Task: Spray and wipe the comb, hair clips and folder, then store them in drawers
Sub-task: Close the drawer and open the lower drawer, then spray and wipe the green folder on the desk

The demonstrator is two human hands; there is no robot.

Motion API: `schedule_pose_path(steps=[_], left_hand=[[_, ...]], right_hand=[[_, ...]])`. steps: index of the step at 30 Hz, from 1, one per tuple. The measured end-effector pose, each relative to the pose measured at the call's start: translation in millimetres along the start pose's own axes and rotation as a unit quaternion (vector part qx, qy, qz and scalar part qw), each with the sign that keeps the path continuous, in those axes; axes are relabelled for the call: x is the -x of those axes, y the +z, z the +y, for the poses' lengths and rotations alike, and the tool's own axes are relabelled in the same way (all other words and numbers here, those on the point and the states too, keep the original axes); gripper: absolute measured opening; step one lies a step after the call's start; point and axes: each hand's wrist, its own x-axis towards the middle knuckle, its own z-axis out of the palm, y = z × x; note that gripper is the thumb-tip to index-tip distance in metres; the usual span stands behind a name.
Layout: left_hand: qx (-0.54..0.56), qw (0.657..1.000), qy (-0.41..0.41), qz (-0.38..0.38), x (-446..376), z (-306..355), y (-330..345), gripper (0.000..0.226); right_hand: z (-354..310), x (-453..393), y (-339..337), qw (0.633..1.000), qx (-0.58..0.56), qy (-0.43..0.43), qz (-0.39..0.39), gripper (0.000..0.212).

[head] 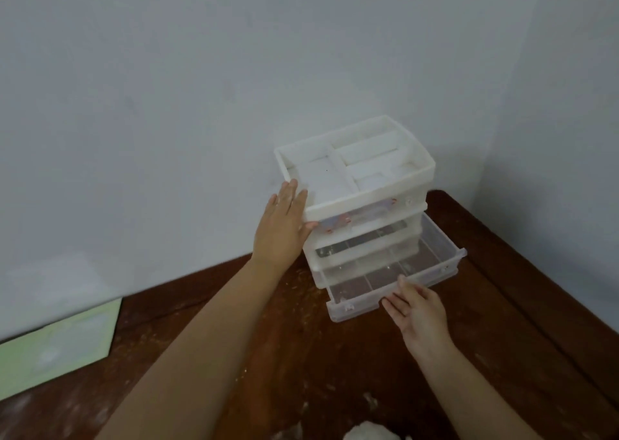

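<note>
A white plastic drawer unit [368, 201] stands on a dark wooden table in the room's corner. Its top is an open tray with several compartments. My left hand [281, 228] lies flat against the unit's left side, thumb around the front corner. The clear bottom drawer [432, 275] is pulled out and looks empty. My right hand [418, 312] grips its front wall. Pinkish hair clips [341, 220] show faintly through the top drawer's front. A dark, long thing [361, 242] shows in the middle drawer; I cannot tell what it is. A pale green folder [57, 345] lies at the far left.
The table [301, 356] is scuffed with whitish marks. A white cloth [368, 433] peeks in at the bottom edge. Grey walls close in behind and to the right of the drawer unit.
</note>
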Motion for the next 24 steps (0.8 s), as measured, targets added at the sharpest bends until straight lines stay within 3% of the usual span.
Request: schedule_pose_path(steps=[5, 8, 12, 19, 22, 24], left_hand=[[0.003, 1.0, -0.006, -0.014, 2.3, 1.9, -5.4, 0.056], [0.038, 0.999, -0.02, -0.031, 13.0, 7.7, -11.4, 0.061], [0.074, 0.992, -0.076, -0.062, 61.2, 14.2, -13.3, 0.055], [0.053, 0.976, -0.186, -0.103, 194.2, -13.6, -53.6, 0.042], [0.039, 0.957, -0.274, -0.088, 262.8, -41.1, -78.3, 0.04], [0.033, 0.938, -0.341, -0.057, 311.4, -59.2, -89.6, 0.038]], right_hand=[[-5.5, 14.2, -8.0, 0.999, 0.034, -0.014, -0.018, 0.032], [-0.4, 27.7, -19.5, 0.987, 0.155, -0.035, -0.037, 0.03], [20.3, 57.3, -43.9, 0.943, 0.309, -0.085, -0.09, 0.017], [78.3, 115.1, -39.6, 0.813, 0.516, -0.124, -0.241, 0.016], [117.5, 150.5, -22.0, 0.722, 0.588, -0.179, -0.318, 0.019], [148.0, 167.9, -10.7, 0.666, 0.602, -0.232, -0.375, 0.039]])
